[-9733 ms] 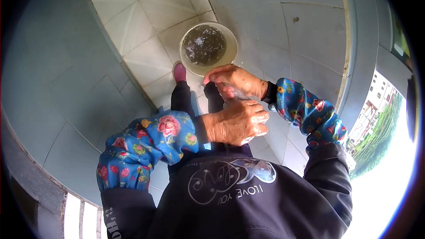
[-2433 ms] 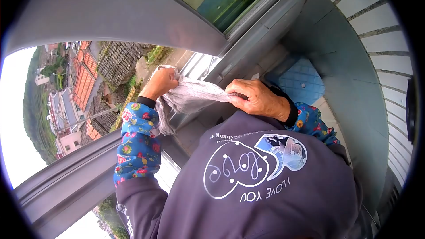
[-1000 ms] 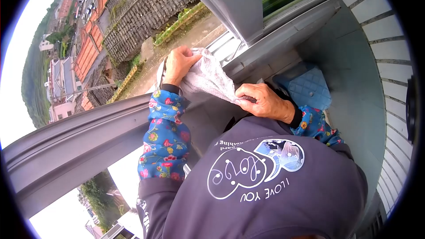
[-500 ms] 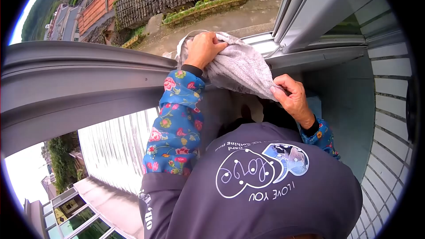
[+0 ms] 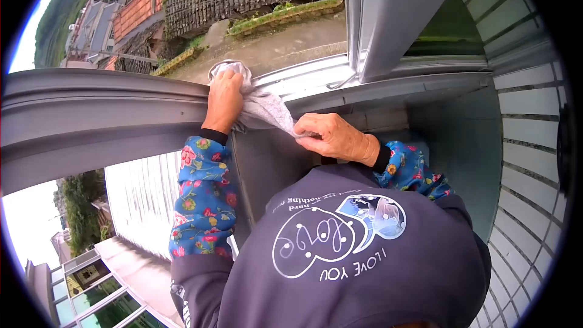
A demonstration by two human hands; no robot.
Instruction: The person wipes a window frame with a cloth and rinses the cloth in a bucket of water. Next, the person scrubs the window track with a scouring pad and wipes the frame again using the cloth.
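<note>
A pale greyish-pink cloth (image 5: pixel 265 108) stretches between my two hands, bunched at its far left end and drawn narrow toward the right. My left hand (image 5: pixel 225 98) presses the bunched end against the end of the grey window frame (image 5: pixel 109 100), its fingers closed on the fabric. Lower and to the right, my right hand (image 5: pixel 333 138) pinches the cloth's other end between thumb and fingers. The middle of the cloth hangs over the inner edge of the sill (image 5: pixel 303 82). Blue floral sleeve covers reach up both forearms.
A tall grey window post (image 5: pixel 388 18) rises at the upper right, with a thin metal hook (image 5: pixel 342 81) at its foot. White wall tiles (image 5: pixel 531 127) line the right side. Beyond the opening, far below, are a road (image 5: pixel 273 51) and tiled roofs (image 5: pixel 141 6).
Both hands have moved left, the left one slightly down onto the frame's end. The cloth, spread wide before, is now gathered into a narrower strip. The view has shifted slightly.
</note>
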